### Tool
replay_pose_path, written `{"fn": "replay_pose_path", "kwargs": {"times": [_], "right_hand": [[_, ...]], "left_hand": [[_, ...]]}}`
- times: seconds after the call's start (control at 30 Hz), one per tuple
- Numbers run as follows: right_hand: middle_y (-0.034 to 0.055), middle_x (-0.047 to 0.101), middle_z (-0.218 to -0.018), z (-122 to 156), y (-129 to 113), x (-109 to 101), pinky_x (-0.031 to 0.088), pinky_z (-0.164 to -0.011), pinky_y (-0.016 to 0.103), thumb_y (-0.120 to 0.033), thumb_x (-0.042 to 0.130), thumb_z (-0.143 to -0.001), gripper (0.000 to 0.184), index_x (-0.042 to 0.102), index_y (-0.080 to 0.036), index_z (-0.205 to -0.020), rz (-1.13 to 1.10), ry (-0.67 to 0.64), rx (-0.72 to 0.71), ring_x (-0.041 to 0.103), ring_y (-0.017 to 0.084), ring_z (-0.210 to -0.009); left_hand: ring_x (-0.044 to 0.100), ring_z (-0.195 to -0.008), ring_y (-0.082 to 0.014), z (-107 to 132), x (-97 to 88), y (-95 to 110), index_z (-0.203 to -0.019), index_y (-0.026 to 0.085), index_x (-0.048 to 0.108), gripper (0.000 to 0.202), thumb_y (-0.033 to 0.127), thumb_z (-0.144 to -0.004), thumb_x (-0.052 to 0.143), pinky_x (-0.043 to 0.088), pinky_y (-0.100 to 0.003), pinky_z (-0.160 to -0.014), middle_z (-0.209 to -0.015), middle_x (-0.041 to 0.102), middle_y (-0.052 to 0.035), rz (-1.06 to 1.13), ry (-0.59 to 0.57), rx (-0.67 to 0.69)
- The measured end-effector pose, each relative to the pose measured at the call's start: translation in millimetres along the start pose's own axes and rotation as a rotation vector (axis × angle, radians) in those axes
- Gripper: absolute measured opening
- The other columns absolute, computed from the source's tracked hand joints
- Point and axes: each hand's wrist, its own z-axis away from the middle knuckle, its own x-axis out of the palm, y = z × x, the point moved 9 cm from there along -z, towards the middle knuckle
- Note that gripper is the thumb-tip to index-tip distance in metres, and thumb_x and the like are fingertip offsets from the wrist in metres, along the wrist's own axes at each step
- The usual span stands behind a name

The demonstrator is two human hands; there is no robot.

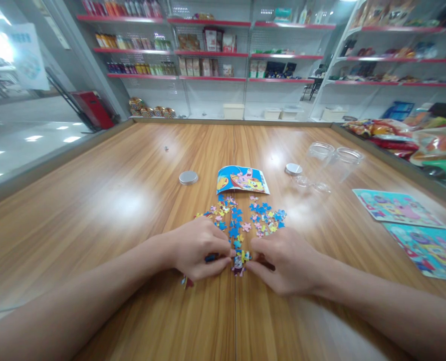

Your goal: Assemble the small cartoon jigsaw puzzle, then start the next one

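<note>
Several small colourful puzzle pieces lie scattered on the wooden table just beyond both hands. My left hand rests on the table with fingers pinched on a blue puzzle piece. My right hand lies beside it, fingers curled against a small joined cluster of pieces between the two hands. One loose piece sits under my left wrist. A cartoon reference picture lies curled beyond the pieces.
Two metal lids and two clear jars lie further out. Two finished puzzle boards sit at the right. Snack bags line the right edge. Store shelves stand behind the table.
</note>
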Motion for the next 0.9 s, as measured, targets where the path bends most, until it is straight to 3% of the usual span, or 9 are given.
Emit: {"fn": "replay_pose_path", "kwargs": {"times": [0.13,0.27,0.33,0.57,0.9], "right_hand": [[-0.0013,0.061,-0.059,0,0,-5,0.024,-0.051,0.026,-0.029,0.061,-0.082,0.014,0.058,-0.019,-0.073,-0.028,0.031,-0.002,0.052,0.01,-0.052],[0.0001,0.068,-0.068,0,-8,-6,0.028,-0.053,0.026,-0.027,0.056,-0.089,0.019,0.067,-0.02,-0.102,-0.032,0.046,-0.117,0.059,0.012,-0.058],[0.0008,0.07,-0.071,1,-12,-3,0.029,-0.053,0.027,-0.027,0.055,-0.091,0.021,0.069,-0.021,-0.106,-0.037,0.021,-0.158,0.06,0.012,-0.059],[0.0004,0.072,-0.07,0,-8,5,0.029,-0.053,0.027,-0.028,0.053,-0.09,0.019,0.072,-0.023,-0.096,-0.038,-0.054,-0.106,0.063,0.013,-0.06],[-0.0011,0.068,-0.063,-3,-6,4,0.028,-0.052,0.026,-0.025,0.054,-0.088,0.017,0.064,-0.021,-0.075,0.003,-0.034,-0.115,0.059,0.011,-0.056]], "left_hand": [[0.064,-0.057,-0.0145,1,0.7,-1,-0.084,0.017,0.068,0.016,0.013,-0.087,0.054,0.042,-0.028,-0.05,-0.066,0.069,-0.0038,-0.007,-0.003,-0.005],[0.065,-0.059,-0.0143,1,2.3,-2,-0.083,0.018,0.067,0.014,0.013,-0.087,0.054,0.041,-0.029,-0.051,-0.068,0.07,-0.0034,-0.01,-0.02,-0.014],[0.064,-0.058,-0.0139,1,3.0,-2,-0.083,0.018,0.066,0.014,0.013,-0.086,0.054,0.04,-0.029,-0.05,-0.068,0.07,-0.0028,-0.029,-0.025,-0.012],[0.057,-0.052,-0.0139,0,1.1,10,-0.084,0.018,0.068,0.015,0.014,-0.084,0.053,0.033,-0.032,-0.046,-0.061,0.062,-0.0016,-0.116,0.011,0.077],[0.065,-0.058,-0.0152,-1,4.1,8,-0.098,0.018,0.071,0.024,0.011,-0.082,0.055,0.038,-0.032,-0.048,-0.072,0.071,-0.0033,0.017,-0.06,0.048]]}}
